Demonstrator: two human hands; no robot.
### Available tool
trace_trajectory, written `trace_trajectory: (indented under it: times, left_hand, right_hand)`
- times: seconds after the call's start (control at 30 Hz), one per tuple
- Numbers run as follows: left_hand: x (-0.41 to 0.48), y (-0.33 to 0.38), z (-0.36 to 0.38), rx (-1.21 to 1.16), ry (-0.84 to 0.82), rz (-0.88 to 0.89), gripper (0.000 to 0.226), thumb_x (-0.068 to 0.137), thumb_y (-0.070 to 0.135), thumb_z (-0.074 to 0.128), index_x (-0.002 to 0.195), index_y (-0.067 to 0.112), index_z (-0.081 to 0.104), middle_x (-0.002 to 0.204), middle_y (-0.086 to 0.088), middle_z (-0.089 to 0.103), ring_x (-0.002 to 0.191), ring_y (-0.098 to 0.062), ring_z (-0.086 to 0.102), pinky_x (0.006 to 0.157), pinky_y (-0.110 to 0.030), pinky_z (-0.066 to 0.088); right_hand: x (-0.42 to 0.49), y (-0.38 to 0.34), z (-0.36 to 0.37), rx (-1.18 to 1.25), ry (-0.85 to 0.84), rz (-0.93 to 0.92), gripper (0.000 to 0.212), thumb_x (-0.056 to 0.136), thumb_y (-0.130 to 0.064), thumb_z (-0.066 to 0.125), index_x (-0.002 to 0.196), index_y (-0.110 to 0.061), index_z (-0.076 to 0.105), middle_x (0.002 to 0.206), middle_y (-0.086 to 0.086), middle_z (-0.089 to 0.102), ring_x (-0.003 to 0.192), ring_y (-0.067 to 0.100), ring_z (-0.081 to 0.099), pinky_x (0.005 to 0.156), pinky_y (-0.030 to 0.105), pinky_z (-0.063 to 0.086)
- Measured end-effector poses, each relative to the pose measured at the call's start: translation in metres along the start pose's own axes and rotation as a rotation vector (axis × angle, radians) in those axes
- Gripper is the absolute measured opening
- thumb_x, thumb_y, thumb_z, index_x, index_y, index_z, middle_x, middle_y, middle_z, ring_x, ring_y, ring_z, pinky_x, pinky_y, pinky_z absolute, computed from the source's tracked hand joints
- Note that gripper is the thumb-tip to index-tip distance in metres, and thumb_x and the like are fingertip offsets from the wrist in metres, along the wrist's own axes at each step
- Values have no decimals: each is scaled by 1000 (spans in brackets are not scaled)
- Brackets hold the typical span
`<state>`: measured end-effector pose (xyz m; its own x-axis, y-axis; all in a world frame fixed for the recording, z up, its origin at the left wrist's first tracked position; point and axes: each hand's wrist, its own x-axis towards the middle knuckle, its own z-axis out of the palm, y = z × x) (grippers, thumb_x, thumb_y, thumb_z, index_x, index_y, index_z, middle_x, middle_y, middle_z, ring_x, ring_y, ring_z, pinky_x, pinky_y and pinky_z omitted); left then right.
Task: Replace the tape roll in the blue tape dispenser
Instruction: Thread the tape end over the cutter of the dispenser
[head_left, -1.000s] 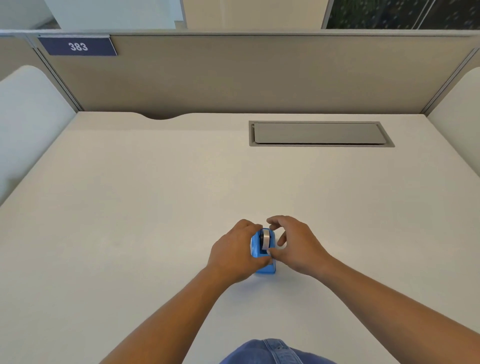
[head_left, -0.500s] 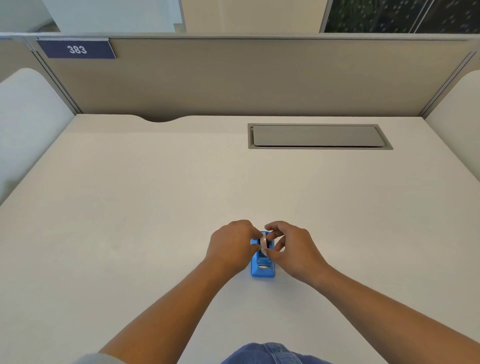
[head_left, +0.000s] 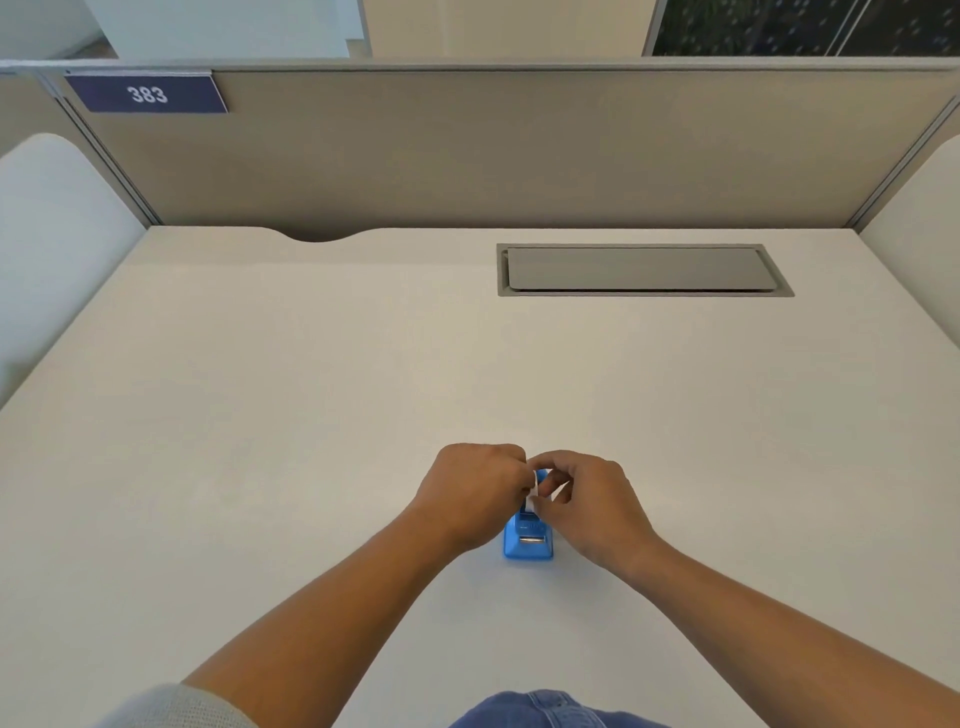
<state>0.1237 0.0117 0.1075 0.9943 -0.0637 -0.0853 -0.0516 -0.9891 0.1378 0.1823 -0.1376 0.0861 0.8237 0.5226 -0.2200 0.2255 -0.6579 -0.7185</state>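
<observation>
A small blue tape dispenser (head_left: 528, 544) stands on the white desk (head_left: 322, 415) near the front edge, its cutter end pointing toward me. A whitish tape roll (head_left: 531, 491) sits at its far end, mostly hidden by fingers. My left hand (head_left: 470, 493) is closed against the left side of the dispenser, fingertips up by the roll. My right hand (head_left: 589, 501) comes in from the right, thumb and fingers pinched on the roll. Whether the roll is seated in the dispenser or lifted from it is hidden.
A grey cable hatch (head_left: 641, 270) lies flush in the desk at the back right. A beige partition (head_left: 493, 150) with a blue "383" label (head_left: 147, 94) closes the far side. White side panels stand at left and right.
Both hands have slid from the dispenser's middle toward its far end, baring the cutter end. The fingertips have drawn together on the roll. The dispenser has stayed in place.
</observation>
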Motion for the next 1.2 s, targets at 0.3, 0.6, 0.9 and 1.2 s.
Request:
trace_trajectory:
  times: [0.3,0.6,0.9,1.2]
  left_hand:
    - [-11,8,4,-231,29,-172,21,93,33,50,99,32,71,99,8,68,83,-17,64,66,-30,50]
    - [-23,13,1,-340,27,-284,21,92,34,54,105,36,71,104,14,71,90,-12,62,73,-30,52]
    - [-26,-4,15,-288,-159,-165,117,62,54,83,152,34,12,158,13,26,141,-13,32,109,-33,35]
    - [-23,2,27,-241,-93,-158,98,73,36,76,151,27,18,155,9,34,130,-17,47,99,-33,42]
  right_hand:
    - [-5,-3,-3,-134,-14,-73,22,80,-23,69,99,-36,69,82,-17,69,61,4,58,66,26,52]
    - [-13,-6,-2,-331,20,-189,13,89,-29,60,94,-32,71,88,-9,66,69,10,55,65,29,49]
    - [-18,-6,-5,-324,23,-153,14,89,-31,59,95,-31,72,92,-13,71,76,10,62,68,29,51]
    - [-23,-5,-6,-350,42,-190,11,89,-29,60,88,-29,70,88,-9,69,70,10,57,63,28,48]
